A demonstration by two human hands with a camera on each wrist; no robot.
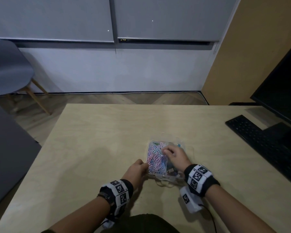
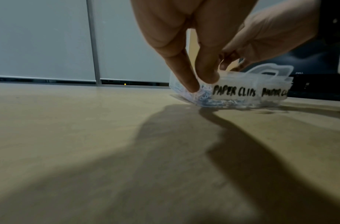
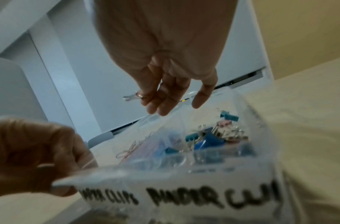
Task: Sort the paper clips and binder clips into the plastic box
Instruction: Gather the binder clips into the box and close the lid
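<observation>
A clear plastic box [image 1: 166,178] sits on the table, its front labels reading PAPER CLIPS and BINDER CLIPS [image 2: 234,92]. Pink and blue paper clips [image 1: 155,158] fill its left compartment. Blue, teal and pink binder clips [image 3: 207,139] lie in the right one. My left hand [image 1: 142,165] grips the box's near left corner [image 3: 69,180], fingertips [image 2: 192,87] against its wall. My right hand [image 1: 165,151] hovers over the box near the divider and pinches a small pinkish clip [image 3: 132,97]. Blur hides which kind of clip it is.
A black keyboard [image 1: 259,140] and a dark monitor [image 1: 279,91] stand at the right of the wooden table [image 1: 107,132]. A grey chair [image 1: 8,69] is off the table's far left corner. The table's far edge lies beyond the box.
</observation>
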